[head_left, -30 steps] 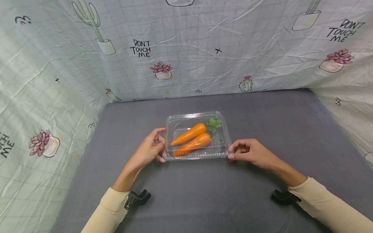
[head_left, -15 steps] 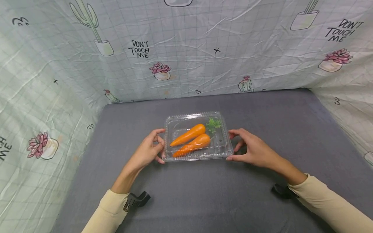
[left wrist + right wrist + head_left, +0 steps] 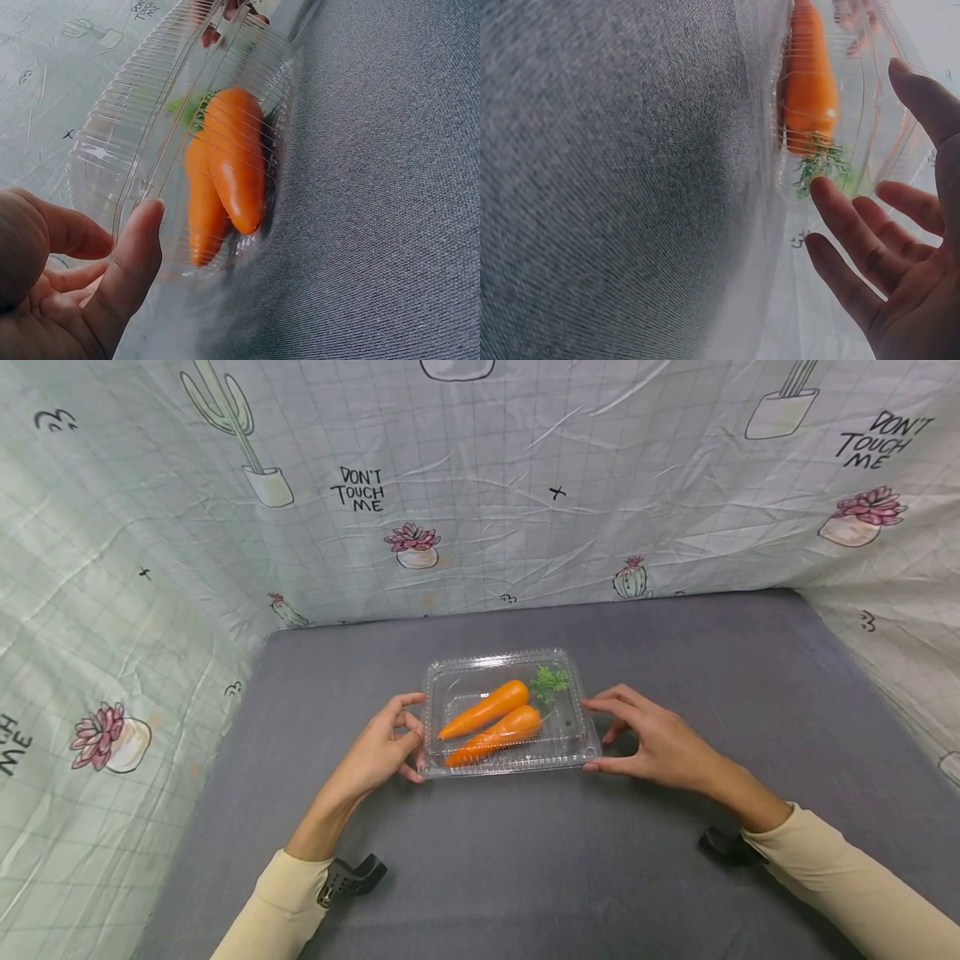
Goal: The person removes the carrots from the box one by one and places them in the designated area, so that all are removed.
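1. Your left arm [image 3: 324, 827], in a long cream fabric sleeve [image 3: 276, 902], reaches forward and inward, bare past the cuff.
2. Your left hand [image 3: 381, 745]: thumb [image 3: 136, 251] and index finger [image 3: 79, 232] in a pinch, remaining fingers bent behind.
3. Your right arm [image 3: 753, 797], matching cream sleeve [image 3: 840, 870], angles forward and left.
4. Your right hand [image 3: 662, 742]: thumb and fingers spread apart, slightly bent, no grip.
5. Hands roughly level, well apart, palms facing inward.

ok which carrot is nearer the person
The front carrot, its tip by the clear container's near edge; the other carrot lies behind it, towards the patterned cloth.
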A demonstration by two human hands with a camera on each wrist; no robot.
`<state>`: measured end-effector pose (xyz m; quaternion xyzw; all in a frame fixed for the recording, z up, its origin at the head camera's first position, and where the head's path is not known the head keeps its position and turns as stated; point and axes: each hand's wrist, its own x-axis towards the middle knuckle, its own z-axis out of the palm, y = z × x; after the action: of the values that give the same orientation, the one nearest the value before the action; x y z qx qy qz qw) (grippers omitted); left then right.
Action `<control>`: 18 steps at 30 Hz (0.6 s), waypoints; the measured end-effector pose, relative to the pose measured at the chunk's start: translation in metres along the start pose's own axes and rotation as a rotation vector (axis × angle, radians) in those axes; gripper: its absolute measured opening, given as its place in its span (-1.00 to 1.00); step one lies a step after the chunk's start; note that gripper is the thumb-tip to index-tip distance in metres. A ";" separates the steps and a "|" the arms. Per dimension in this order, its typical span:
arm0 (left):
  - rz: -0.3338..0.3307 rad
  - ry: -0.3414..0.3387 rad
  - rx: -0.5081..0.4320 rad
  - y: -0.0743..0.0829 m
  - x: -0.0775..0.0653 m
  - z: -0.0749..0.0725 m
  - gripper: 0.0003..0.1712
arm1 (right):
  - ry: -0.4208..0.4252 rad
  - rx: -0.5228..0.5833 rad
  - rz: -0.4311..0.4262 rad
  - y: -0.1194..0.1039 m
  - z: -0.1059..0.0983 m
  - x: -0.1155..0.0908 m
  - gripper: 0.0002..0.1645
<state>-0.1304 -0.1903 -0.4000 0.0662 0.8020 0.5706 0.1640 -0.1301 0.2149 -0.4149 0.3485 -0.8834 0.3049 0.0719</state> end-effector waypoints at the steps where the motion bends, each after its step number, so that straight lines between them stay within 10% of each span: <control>1: -0.002 0.001 0.001 0.000 0.000 0.000 -0.38 | 0.003 -0.009 -0.008 0.000 0.000 0.000 -0.03; 18: -0.019 0.020 -0.037 0.000 -0.004 -0.001 -0.43 | 0.024 -0.023 -0.074 0.001 -0.004 0.004 -0.19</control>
<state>-0.1275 -0.1928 -0.3993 0.0499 0.7936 0.5842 0.1626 -0.1340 0.2153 -0.4105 0.3764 -0.8725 0.2960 0.0977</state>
